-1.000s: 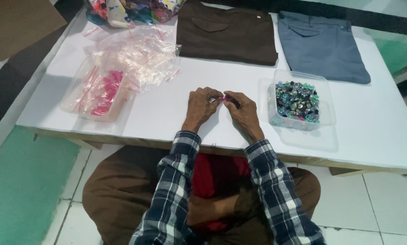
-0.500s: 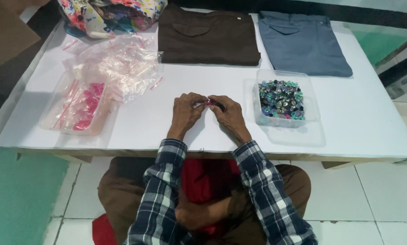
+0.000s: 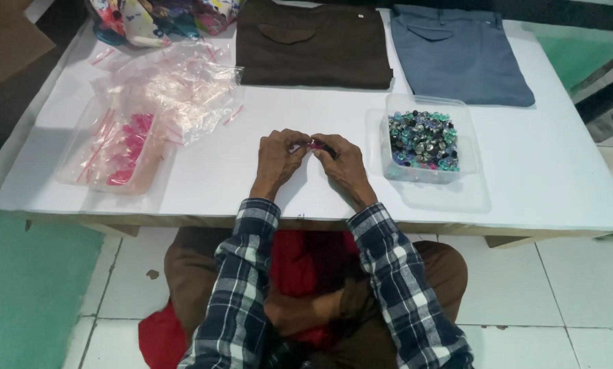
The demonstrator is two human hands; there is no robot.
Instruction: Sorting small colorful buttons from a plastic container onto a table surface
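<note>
My left hand point(image 3: 279, 156) and my right hand point(image 3: 342, 161) meet fingertip to fingertip above the middle of a low white table point(image 3: 525, 171). Between the fingers they pinch a small pink item point(image 3: 315, 145), perhaps a little bag; most of it is hidden. Just right of my right hand stands a clear plastic box point(image 3: 424, 142) filled with several blue, green and silver beads or buttons. Left of my left hand sits a clear tray point(image 3: 115, 152) holding several small bags with pink contents.
A heap of empty clear plastic bags point(image 3: 183, 89) lies at the back left. Folded brown trousers point(image 3: 313, 44) and folded blue-grey trousers point(image 3: 457, 51) lie along the far edge. A colourful bag point(image 3: 163, 17) sits in the far left corner. White tiled floor lies below.
The camera view has shifted and come closer. Both hands stay together at the table's middle, still working the small pink item between the fingertips.
</note>
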